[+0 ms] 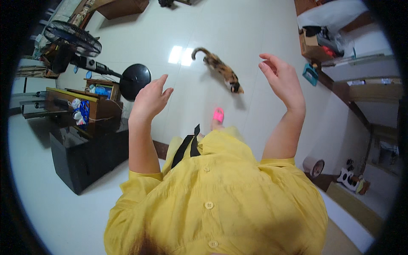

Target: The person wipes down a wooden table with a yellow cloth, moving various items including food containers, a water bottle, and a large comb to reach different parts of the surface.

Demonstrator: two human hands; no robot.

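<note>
So both hands are up in the air over the floor (182,25), held well apart, one each side. The left hand (148,100) is loosely open, fingers slightly bent and the thumb sticking out to the right, with the back of it turned up so the palm is mostly hidden. The right hand (281,78) is open too, kinda relaxed, fingers curving left with a gap between them and the thumb

The cat (222,70), a patchy orange, black and white one, is down on the floor between the two hands, lower than both and a bit nearer the right one in this view. Its head points down toward the right, tail curling up at the left end. It's just past the pink slipper (218,114) on the person's foot

Over by the left hand there's a black fan (94,64), its round base showing right next to the fingers, though I can't tell how far below. Further left sit a wooden cabinet (107,111) and a big black box (87,159). Beyond the right hand, a teal thing (310,75) is on the floor near a cardboard box (310,47)
</note>
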